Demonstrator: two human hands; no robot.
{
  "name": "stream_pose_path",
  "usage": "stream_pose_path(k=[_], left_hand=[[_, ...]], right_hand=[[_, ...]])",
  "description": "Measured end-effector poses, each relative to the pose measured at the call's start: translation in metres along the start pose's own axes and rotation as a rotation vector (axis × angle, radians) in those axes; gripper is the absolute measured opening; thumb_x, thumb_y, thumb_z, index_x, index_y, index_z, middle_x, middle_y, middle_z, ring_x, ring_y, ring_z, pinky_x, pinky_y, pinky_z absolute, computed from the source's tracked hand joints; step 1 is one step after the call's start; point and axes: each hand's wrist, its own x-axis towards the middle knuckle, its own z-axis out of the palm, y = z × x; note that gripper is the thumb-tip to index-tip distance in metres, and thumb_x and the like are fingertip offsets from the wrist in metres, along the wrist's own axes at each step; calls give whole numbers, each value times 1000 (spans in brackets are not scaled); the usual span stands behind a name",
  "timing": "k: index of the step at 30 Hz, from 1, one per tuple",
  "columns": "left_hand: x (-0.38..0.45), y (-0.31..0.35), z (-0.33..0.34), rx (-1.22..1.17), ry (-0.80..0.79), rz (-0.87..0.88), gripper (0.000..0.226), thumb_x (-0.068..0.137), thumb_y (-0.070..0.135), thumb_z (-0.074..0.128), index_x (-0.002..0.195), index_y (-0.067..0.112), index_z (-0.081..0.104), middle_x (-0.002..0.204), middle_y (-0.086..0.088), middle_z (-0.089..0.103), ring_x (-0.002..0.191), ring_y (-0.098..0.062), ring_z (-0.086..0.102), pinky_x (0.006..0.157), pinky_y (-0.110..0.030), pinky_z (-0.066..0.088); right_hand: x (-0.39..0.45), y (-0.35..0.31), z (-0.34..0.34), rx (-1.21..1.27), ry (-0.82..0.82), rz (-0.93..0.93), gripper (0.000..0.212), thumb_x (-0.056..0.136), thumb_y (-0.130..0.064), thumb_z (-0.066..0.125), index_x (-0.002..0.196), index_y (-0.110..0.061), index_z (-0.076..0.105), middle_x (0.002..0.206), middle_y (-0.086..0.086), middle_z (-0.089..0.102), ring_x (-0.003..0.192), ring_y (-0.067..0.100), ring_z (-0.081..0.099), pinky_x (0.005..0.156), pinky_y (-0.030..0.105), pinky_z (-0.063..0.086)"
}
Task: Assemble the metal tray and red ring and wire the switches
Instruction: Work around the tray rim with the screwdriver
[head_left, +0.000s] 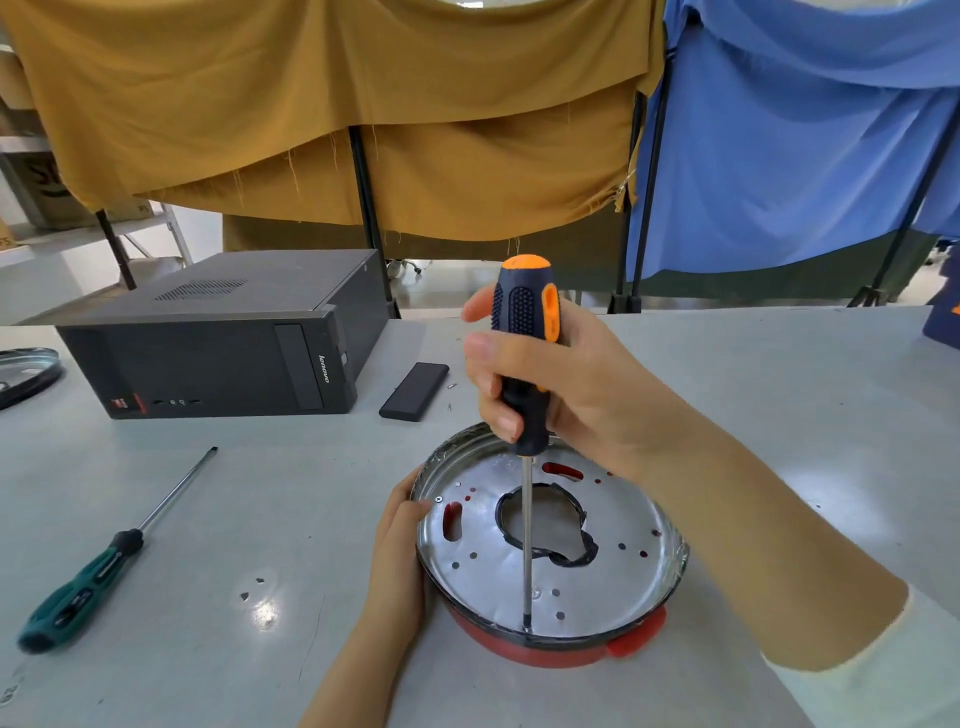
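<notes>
A round metal tray (613, 525) with holes and a black-edged middle cutout sits inside a red ring (550, 652) on the grey table. My right hand (561, 384) grips the handle of an orange-and-black screwdriver (525, 343) held upright. Its tip stands on the tray's near rim, at a screw spot. My left hand (400, 540) holds the tray's left edge, with the fingers curled over the rim. No switches or wires are in view.
A green-handled screwdriver (98, 566) lies at the left. A black computer case (218, 338) stands at the back left, with a small black slab (414, 391) beside it. Another metal ring (26, 371) lies at the far left edge. Small screws (257, 587) lie loose on the table.
</notes>
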Motion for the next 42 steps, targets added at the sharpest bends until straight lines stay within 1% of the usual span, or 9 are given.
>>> stream_pose_path(k=[6, 14, 19, 22, 25, 30, 34, 38, 42], left_hand=[[-3, -1, 1, -52, -2, 25, 40, 86, 15, 51, 125, 9, 57, 106, -9, 70, 95, -27, 68, 81, -46, 54], [-2, 1, 2, -19, 43, 31, 36, 87, 9, 54, 116, 26, 65, 101, 1, 75, 88, -15, 72, 58, -18, 54], [-2, 0, 2, -49, 35, -8, 35, 87, 15, 55, 121, 13, 62, 106, -11, 71, 95, -28, 69, 76, -37, 55], [-3, 0, 2, -74, 38, -6, 41, 85, 20, 55, 125, 11, 58, 103, -7, 71, 92, -25, 68, 80, -42, 52], [-6, 0, 2, -74, 45, 23, 39, 79, 24, 57, 117, 27, 64, 106, -1, 73, 96, -21, 71, 77, -39, 56], [-2, 2, 2, 15, 53, 6, 37, 85, 8, 54, 115, 26, 66, 98, -1, 75, 86, -17, 72, 59, -20, 55], [-1, 4, 2, 13, 30, -15, 37, 84, 9, 54, 120, 14, 62, 97, -6, 73, 84, -23, 70, 68, -33, 54], [-3, 3, 2, 7, 19, -2, 36, 87, 10, 53, 122, 10, 60, 103, -9, 72, 90, -26, 69, 75, -38, 54], [-4, 3, 1, 45, 1, 28, 34, 88, 6, 51, 121, 1, 56, 96, -7, 70, 82, -22, 67, 66, -30, 52]], right_hand=[[10, -8, -9, 364, -472, 135, 26, 78, -17, 73, 74, -12, 48, 59, 1, 54, 43, 14, 54, 47, 23, 45], [9, 6, 17, -150, 279, -51, 23, 89, -19, 64, 74, -15, 47, 54, 2, 47, 38, 14, 44, 43, 22, 39], [11, -7, -7, 186, -339, 77, 16, 78, -21, 71, 83, -15, 57, 70, 1, 58, 55, 17, 59, 56, 28, 49], [14, -8, -5, 319, -480, 104, 25, 77, -17, 70, 78, -12, 46, 62, 0, 55, 49, 15, 57, 51, 24, 46], [13, -6, 7, 197, -275, 86, 18, 88, -13, 52, 74, -14, 40, 54, -2, 43, 37, 11, 42, 43, 20, 36], [5, 7, 22, -201, 415, -150, 22, 88, -17, 59, 73, -17, 42, 55, 4, 42, 37, 15, 42, 42, 21, 38], [7, -4, 5, -17, 68, -10, 9, 85, -19, 62, 93, -17, 58, 66, 1, 57, 46, 17, 53, 48, 26, 45], [12, -11, -2, 179, -306, 86, 11, 81, -12, 58, 72, -18, 57, 67, 0, 57, 55, 17, 59, 48, 24, 46], [13, -3, 11, 98, -74, 60, 26, 87, -14, 56, 63, -19, 46, 53, -1, 43, 37, 11, 40, 43, 21, 36]])
